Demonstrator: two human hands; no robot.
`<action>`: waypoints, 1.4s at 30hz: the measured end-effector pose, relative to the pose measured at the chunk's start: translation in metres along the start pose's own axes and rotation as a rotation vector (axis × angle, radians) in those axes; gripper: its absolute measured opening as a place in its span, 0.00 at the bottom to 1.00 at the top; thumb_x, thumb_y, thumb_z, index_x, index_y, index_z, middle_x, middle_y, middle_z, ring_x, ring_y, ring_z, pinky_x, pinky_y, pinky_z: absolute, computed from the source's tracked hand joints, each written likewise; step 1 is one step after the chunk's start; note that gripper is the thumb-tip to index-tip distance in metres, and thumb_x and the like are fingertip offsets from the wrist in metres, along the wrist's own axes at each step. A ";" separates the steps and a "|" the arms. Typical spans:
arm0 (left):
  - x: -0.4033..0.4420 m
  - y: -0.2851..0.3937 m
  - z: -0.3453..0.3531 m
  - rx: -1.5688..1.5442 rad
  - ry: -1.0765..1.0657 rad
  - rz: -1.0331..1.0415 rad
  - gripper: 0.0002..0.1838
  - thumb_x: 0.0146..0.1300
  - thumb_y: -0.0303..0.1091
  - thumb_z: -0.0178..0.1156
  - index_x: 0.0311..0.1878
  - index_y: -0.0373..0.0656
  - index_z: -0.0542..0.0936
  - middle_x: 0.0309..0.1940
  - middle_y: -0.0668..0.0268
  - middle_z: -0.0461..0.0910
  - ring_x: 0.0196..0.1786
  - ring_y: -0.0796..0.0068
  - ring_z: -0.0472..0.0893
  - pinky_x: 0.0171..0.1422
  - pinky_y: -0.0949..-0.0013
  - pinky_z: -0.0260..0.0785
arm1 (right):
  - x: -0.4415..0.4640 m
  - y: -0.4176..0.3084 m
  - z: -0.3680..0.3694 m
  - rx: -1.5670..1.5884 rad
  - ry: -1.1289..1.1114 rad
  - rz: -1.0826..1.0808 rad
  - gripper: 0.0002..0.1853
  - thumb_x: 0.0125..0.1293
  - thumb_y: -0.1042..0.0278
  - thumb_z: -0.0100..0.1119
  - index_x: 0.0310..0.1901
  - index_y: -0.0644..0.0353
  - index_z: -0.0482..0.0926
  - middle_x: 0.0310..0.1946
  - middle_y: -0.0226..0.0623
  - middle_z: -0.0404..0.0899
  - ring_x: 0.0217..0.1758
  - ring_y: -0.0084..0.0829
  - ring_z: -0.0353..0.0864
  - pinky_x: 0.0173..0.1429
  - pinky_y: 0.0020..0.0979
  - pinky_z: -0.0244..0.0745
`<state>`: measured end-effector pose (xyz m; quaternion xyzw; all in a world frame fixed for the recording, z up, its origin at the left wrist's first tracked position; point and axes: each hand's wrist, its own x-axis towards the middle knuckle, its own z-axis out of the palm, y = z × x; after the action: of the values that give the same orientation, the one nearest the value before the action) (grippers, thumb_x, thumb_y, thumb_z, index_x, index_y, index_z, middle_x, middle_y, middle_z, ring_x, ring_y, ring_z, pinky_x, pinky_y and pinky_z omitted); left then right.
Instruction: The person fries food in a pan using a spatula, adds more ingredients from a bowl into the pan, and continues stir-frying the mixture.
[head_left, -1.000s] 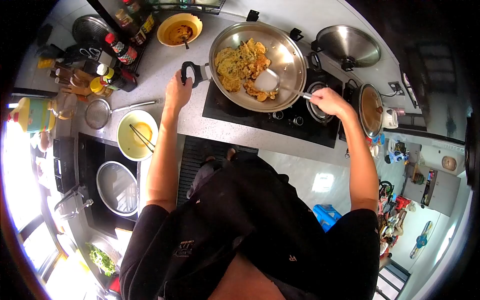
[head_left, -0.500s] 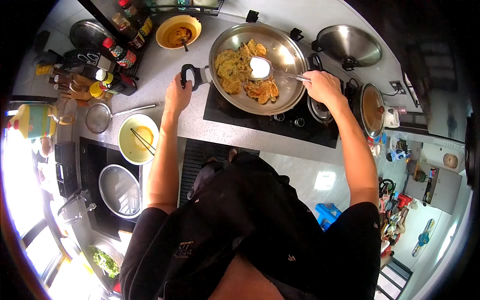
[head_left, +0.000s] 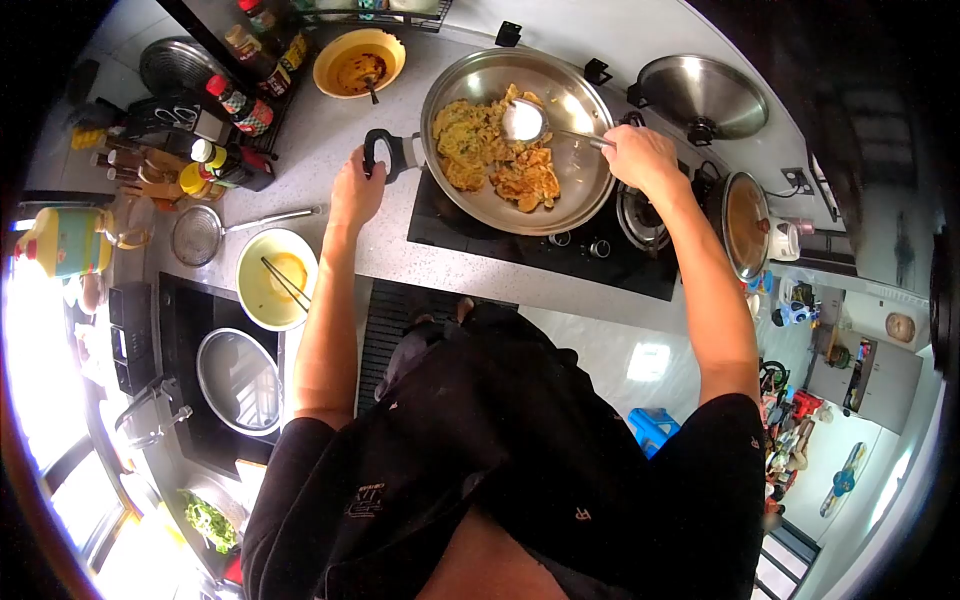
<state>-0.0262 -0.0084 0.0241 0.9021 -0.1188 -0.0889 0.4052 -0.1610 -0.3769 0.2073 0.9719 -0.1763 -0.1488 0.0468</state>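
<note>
Pan (head_left: pixel 568 188), top centre of the frame: holds the egg (head_left: pixel 463 150), as you appear to be cooking. Your left hand (head_left: pixel 357 190) is closed on the black looped handle (head_left: pixel 394 157); your right hand (head_left: pixel 642 160) grips the turner (head_left: pixel 581 137), its head over the egg's upper edge, contact not certain. Progress, judged: egg set, broken into pieces, browned at lower right; the paler left piece looks less done on its visible face. Left: browning there, if wanted, and emptying the pan. Green bowl (head_left: pixel 258 308), left of centre, shows only a shallow yellow residue under dark chopsticks (head_left: pixel 288 283). Textures: egg lumpy, ragged-edged; pan shiny metal, round, sloping walls; turner head rounded, whitened by glare; desk (head_left: pixel 392 235) pale, speckled; stove (head_left: pixel 480 226) black, smooth. Sauce bowl (head_left: pixel 326 80), upper left: cream, round, dark sauce inside.
</note>
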 end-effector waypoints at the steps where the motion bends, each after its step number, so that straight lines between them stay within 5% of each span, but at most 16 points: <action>1: 0.000 0.000 0.000 0.002 0.006 0.002 0.26 0.66 0.39 0.59 0.63 0.35 0.75 0.42 0.42 0.84 0.47 0.41 0.84 0.53 0.48 0.75 | -0.002 -0.001 -0.002 -0.036 0.005 0.002 0.13 0.70 0.58 0.58 0.46 0.54 0.88 0.43 0.47 0.88 0.50 0.49 0.87 0.57 0.48 0.80; 10: 0.001 -0.002 0.003 -0.007 0.028 0.030 0.27 0.65 0.39 0.59 0.63 0.32 0.75 0.42 0.40 0.84 0.47 0.41 0.84 0.53 0.49 0.75 | -0.062 -0.024 -0.057 0.006 -0.229 -0.087 0.11 0.67 0.62 0.58 0.43 0.56 0.87 0.38 0.49 0.87 0.47 0.51 0.86 0.53 0.48 0.80; 12: 0.002 -0.002 0.002 -0.013 0.017 0.016 0.26 0.65 0.39 0.59 0.63 0.33 0.75 0.42 0.41 0.84 0.47 0.42 0.84 0.53 0.49 0.75 | -0.070 -0.023 -0.032 -0.029 0.008 -0.189 0.09 0.65 0.65 0.60 0.36 0.60 0.87 0.32 0.51 0.86 0.42 0.50 0.88 0.49 0.47 0.81; 20: 0.003 -0.008 0.005 -0.002 0.046 0.049 0.26 0.66 0.43 0.60 0.63 0.37 0.77 0.34 0.46 0.84 0.39 0.49 0.86 0.45 0.52 0.75 | -0.069 -0.016 -0.023 -0.187 0.048 -0.129 0.08 0.62 0.75 0.56 0.33 0.61 0.86 0.30 0.51 0.86 0.40 0.48 0.88 0.47 0.45 0.81; 24: 0.002 -0.004 0.004 0.001 0.024 0.039 0.25 0.66 0.41 0.60 0.62 0.37 0.77 0.40 0.44 0.84 0.45 0.45 0.85 0.51 0.50 0.76 | -0.069 -0.004 -0.037 -0.029 0.002 -0.080 0.10 0.67 0.64 0.58 0.37 0.58 0.87 0.32 0.48 0.86 0.44 0.47 0.88 0.49 0.47 0.81; 28: 0.002 -0.003 0.001 -0.006 -0.009 0.010 0.25 0.65 0.41 0.60 0.62 0.36 0.76 0.43 0.43 0.84 0.47 0.42 0.84 0.53 0.49 0.76 | -0.042 0.035 -0.017 0.171 -0.406 0.004 0.13 0.67 0.58 0.59 0.38 0.58 0.88 0.33 0.46 0.86 0.37 0.45 0.85 0.46 0.40 0.78; 29: 0.002 -0.002 0.001 -0.005 -0.012 0.012 0.25 0.65 0.41 0.60 0.62 0.35 0.76 0.43 0.42 0.84 0.47 0.42 0.84 0.53 0.48 0.76 | -0.042 0.050 -0.007 0.357 -0.411 -0.116 0.15 0.68 0.58 0.60 0.38 0.60 0.88 0.30 0.44 0.85 0.31 0.40 0.81 0.42 0.38 0.75; 34: 0.003 -0.007 0.005 0.006 0.017 0.024 0.26 0.65 0.41 0.60 0.62 0.34 0.76 0.40 0.42 0.84 0.45 0.42 0.84 0.51 0.48 0.76 | -0.039 0.058 0.028 0.682 -0.768 0.123 0.13 0.71 0.58 0.60 0.43 0.59 0.88 0.16 0.22 0.69 0.15 0.16 0.60 0.18 0.25 0.50; 39: 0.003 -0.004 0.000 -0.069 -0.068 -0.033 0.26 0.65 0.40 0.60 0.62 0.33 0.76 0.39 0.43 0.84 0.44 0.43 0.84 0.50 0.50 0.76 | -0.026 0.010 0.076 0.623 -0.505 -0.014 0.15 0.73 0.58 0.56 0.40 0.63 0.82 0.24 0.44 0.75 0.30 0.32 0.74 0.40 0.39 0.70; 42: 0.004 -0.003 -0.003 -0.045 -0.087 -0.043 0.26 0.65 0.39 0.59 0.62 0.33 0.76 0.39 0.43 0.84 0.45 0.42 0.84 0.50 0.51 0.76 | -0.004 -0.007 0.099 0.729 -0.396 -0.004 0.15 0.73 0.58 0.56 0.40 0.65 0.81 0.24 0.44 0.76 0.29 0.33 0.75 0.39 0.40 0.71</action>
<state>-0.0211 -0.0053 0.0239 0.8904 -0.1147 -0.1393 0.4179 -0.1931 -0.3729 0.1130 0.8778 -0.2213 -0.2606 -0.3355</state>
